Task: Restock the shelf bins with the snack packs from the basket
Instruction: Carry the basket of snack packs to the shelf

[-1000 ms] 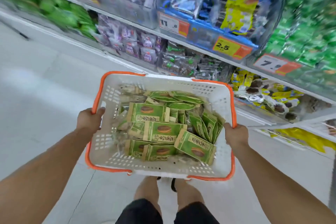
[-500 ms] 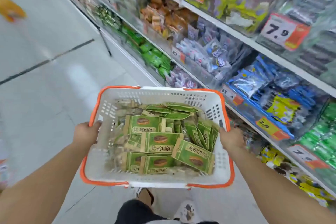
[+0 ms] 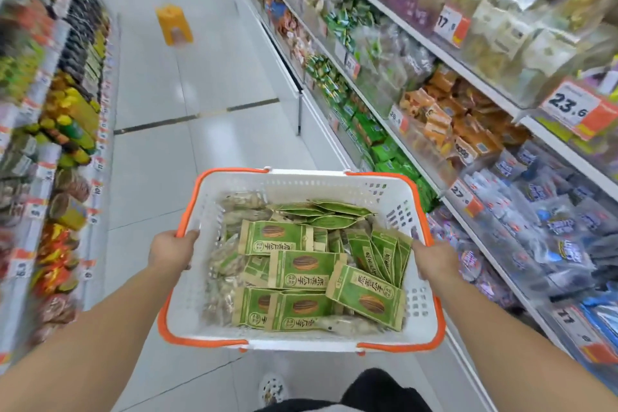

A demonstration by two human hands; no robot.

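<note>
A white basket with an orange rim hangs in front of me, carried by both hands. My left hand grips its left rim and my right hand grips its right rim. Inside lie several green snack packs printed with a seed picture, and some pale translucent packs along the left side. Shelf bins full of bagged snacks run along my right, with orange price tags on their fronts.
I stand in a shop aisle with a white tiled floor. More stocked shelves line the left side. A yellow plastic stool stands in the aisle farther ahead. My feet and dark shorts show below the basket.
My view has swung left from facing the right-hand shelves to looking down the aisle. Both hands keep the same grip on the basket rim; the stool has come into view.
</note>
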